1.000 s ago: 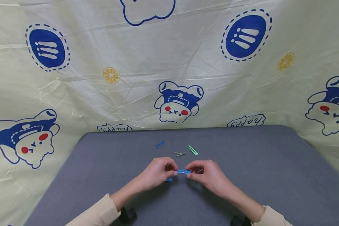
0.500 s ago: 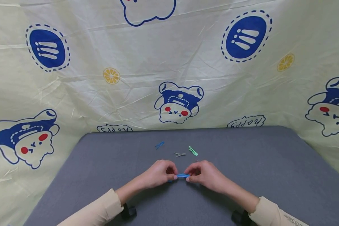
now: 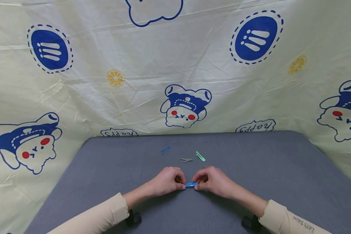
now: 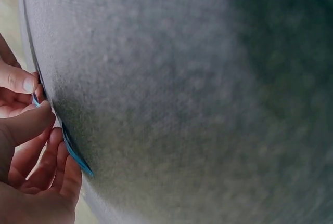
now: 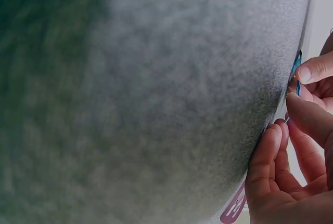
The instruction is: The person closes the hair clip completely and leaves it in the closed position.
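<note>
A blue snap hair clip [image 3: 191,184] is held level, low over the table, between my two hands. My left hand [image 3: 169,181] pinches its left end between thumb and fingers. The right end sits in the thumb-and-finger pinch of my right hand [image 3: 217,182]. In the left wrist view another blue hair clip [image 4: 77,157] lies on the table beside the left hand's curled fingers; the hand covers it in the head view. A dark pink hair clip [image 5: 234,206] shows below the right hand's lower fingers in the right wrist view.
Beyond the hands on the grey table [image 3: 120,162] lie a darker blue clip [image 3: 165,150], a grey clip [image 3: 186,160] and a green clip [image 3: 200,156], each with its arms spread. A printed pale curtain [image 3: 146,107] hangs behind the table's far edge.
Both hands have come a little nearer the person with the blue hair clip still pinched between them. The other blue clip has slipped from sight behind the left hand in the head view.
</note>
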Action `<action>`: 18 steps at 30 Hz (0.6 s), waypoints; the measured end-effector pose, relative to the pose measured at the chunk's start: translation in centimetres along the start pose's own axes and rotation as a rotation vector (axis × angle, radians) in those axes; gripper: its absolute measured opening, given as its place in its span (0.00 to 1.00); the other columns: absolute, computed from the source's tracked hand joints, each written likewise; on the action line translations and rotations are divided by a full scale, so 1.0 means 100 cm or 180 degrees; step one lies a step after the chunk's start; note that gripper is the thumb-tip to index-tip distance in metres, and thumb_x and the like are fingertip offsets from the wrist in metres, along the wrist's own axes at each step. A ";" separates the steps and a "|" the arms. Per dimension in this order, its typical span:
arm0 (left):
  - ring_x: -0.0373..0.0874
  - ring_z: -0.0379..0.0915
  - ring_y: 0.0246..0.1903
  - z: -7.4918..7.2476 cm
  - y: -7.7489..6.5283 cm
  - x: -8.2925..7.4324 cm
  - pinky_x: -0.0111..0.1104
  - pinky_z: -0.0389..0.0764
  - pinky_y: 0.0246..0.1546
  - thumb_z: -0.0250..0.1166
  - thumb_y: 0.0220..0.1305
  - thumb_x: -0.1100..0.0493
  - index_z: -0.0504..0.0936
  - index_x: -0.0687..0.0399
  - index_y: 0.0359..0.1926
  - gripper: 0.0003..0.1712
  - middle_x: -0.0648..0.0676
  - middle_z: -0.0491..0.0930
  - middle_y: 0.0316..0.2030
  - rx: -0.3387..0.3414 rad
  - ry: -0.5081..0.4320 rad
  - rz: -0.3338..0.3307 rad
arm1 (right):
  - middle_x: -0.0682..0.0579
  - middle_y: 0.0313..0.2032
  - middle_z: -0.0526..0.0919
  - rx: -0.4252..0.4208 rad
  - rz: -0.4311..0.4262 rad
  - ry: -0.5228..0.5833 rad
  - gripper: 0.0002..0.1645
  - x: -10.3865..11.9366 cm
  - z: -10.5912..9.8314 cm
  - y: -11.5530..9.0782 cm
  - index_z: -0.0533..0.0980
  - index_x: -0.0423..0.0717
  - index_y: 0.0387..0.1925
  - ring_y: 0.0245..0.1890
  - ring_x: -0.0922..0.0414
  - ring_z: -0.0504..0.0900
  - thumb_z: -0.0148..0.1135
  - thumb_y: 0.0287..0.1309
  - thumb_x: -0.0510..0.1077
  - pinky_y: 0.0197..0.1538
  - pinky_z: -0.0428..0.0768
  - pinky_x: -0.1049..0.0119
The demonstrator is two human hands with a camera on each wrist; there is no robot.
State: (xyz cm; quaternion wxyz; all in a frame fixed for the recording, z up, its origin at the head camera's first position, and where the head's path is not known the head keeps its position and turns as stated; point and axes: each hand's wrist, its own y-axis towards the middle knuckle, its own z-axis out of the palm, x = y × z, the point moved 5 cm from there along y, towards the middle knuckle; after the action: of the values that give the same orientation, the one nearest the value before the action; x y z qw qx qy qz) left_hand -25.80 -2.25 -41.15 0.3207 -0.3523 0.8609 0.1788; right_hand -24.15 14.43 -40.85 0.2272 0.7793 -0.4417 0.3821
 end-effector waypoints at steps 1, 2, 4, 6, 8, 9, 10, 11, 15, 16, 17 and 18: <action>0.30 0.71 0.28 0.000 0.000 0.000 0.25 0.73 0.33 0.73 0.56 0.65 0.84 0.52 0.28 0.06 0.42 0.75 0.27 -0.0004 0.0013 0.0004 | 0.58 0.25 0.82 0.0003 0.0010 -0.0004 0.06 -0.001 0.000 0.000 0.84 0.46 0.35 0.26 0.62 0.77 0.73 0.53 0.38 0.30 0.75 0.70; 0.30 0.71 0.29 0.001 0.000 0.000 0.25 0.73 0.34 0.73 0.55 0.65 0.84 0.52 0.28 0.06 0.42 0.75 0.27 -0.0008 0.0026 0.0014 | 0.57 0.25 0.81 0.0010 0.0006 0.0006 0.07 -0.001 0.001 0.000 0.84 0.46 0.35 0.26 0.62 0.77 0.73 0.52 0.37 0.30 0.74 0.70; 0.30 0.71 0.29 0.001 0.000 -0.001 0.25 0.73 0.34 0.74 0.55 0.65 0.85 0.53 0.27 0.06 0.42 0.75 0.27 -0.0024 0.0033 0.0027 | 0.57 0.24 0.81 0.0022 0.0007 0.0022 0.07 -0.002 0.001 0.000 0.84 0.45 0.34 0.25 0.62 0.77 0.74 0.51 0.37 0.29 0.74 0.70; 0.30 0.70 0.29 0.002 0.000 -0.001 0.24 0.73 0.34 0.74 0.54 0.65 0.85 0.53 0.26 0.06 0.42 0.76 0.27 -0.0057 0.0037 0.0046 | 0.57 0.23 0.80 0.0025 0.0013 0.0003 0.07 -0.002 0.001 0.000 0.84 0.45 0.34 0.25 0.62 0.76 0.74 0.51 0.37 0.29 0.74 0.70; 0.30 0.70 0.28 0.002 0.000 -0.001 0.25 0.72 0.33 0.75 0.53 0.65 0.85 0.53 0.26 0.06 0.43 0.76 0.26 -0.0100 0.0039 0.0061 | 0.58 0.23 0.80 0.0021 0.0014 -0.0034 0.07 -0.002 0.001 0.001 0.84 0.46 0.33 0.25 0.63 0.76 0.75 0.50 0.37 0.29 0.74 0.70; 0.30 0.70 0.28 0.002 0.000 -0.001 0.25 0.72 0.32 0.75 0.52 0.65 0.85 0.53 0.26 0.06 0.43 0.76 0.26 -0.0123 0.0037 0.0067 | 0.58 0.23 0.80 0.0023 0.0015 -0.0044 0.08 -0.002 0.001 0.001 0.84 0.46 0.33 0.25 0.63 0.76 0.75 0.50 0.38 0.29 0.74 0.70; 0.30 0.70 0.28 0.002 0.000 -0.001 0.25 0.72 0.32 0.75 0.52 0.65 0.85 0.53 0.26 0.06 0.43 0.76 0.26 -0.0139 0.0033 0.0062 | 0.58 0.23 0.80 0.0022 0.0013 -0.0071 0.08 -0.002 0.001 0.001 0.84 0.46 0.33 0.25 0.63 0.76 0.75 0.50 0.38 0.29 0.74 0.70; 0.30 0.70 0.27 0.002 0.000 -0.001 0.25 0.72 0.31 0.75 0.52 0.65 0.85 0.53 0.26 0.06 0.43 0.76 0.26 -0.0153 0.0031 0.0057 | 0.59 0.23 0.80 0.0023 0.0006 -0.0089 0.08 -0.002 0.001 0.001 0.84 0.47 0.33 0.25 0.64 0.76 0.75 0.49 0.38 0.29 0.74 0.70; 0.29 0.71 0.27 0.003 -0.001 0.002 0.24 0.73 0.31 0.75 0.53 0.66 0.86 0.54 0.27 0.05 0.42 0.75 0.27 -0.0159 -0.0021 -0.0009 | 0.60 0.23 0.80 0.0043 -0.0006 -0.0153 0.08 -0.003 0.002 0.001 0.84 0.48 0.33 0.25 0.64 0.76 0.76 0.49 0.40 0.28 0.73 0.70; 0.28 0.71 0.27 0.004 -0.001 0.002 0.24 0.73 0.32 0.75 0.53 0.65 0.86 0.54 0.27 0.05 0.42 0.75 0.27 -0.0150 -0.0019 -0.0024 | 0.60 0.23 0.79 0.0047 -0.0009 -0.0183 0.08 -0.003 0.001 0.001 0.84 0.49 0.32 0.25 0.64 0.76 0.76 0.49 0.40 0.28 0.73 0.70; 0.28 0.71 0.28 0.004 -0.001 0.003 0.24 0.73 0.32 0.74 0.54 0.65 0.86 0.53 0.28 0.05 0.42 0.75 0.27 -0.0146 -0.0016 -0.0033 | 0.60 0.23 0.79 0.0053 -0.0016 -0.0198 0.08 -0.003 0.001 0.001 0.84 0.49 0.32 0.25 0.64 0.75 0.76 0.49 0.40 0.28 0.73 0.70; 0.29 0.71 0.28 0.004 -0.001 0.003 0.25 0.73 0.32 0.74 0.54 0.65 0.86 0.53 0.28 0.05 0.42 0.75 0.27 -0.0140 -0.0014 -0.0045 | 0.61 0.23 0.79 0.0061 -0.0016 -0.0214 0.08 -0.003 0.001 0.001 0.84 0.49 0.33 0.25 0.64 0.75 0.76 0.49 0.40 0.29 0.73 0.70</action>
State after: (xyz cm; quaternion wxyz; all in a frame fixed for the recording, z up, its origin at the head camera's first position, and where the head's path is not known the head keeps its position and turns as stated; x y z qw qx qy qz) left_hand -25.71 -2.21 -41.68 0.3160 -0.3649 0.8535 0.1961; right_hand -24.29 14.46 -41.20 0.2057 0.7950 -0.4434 0.3593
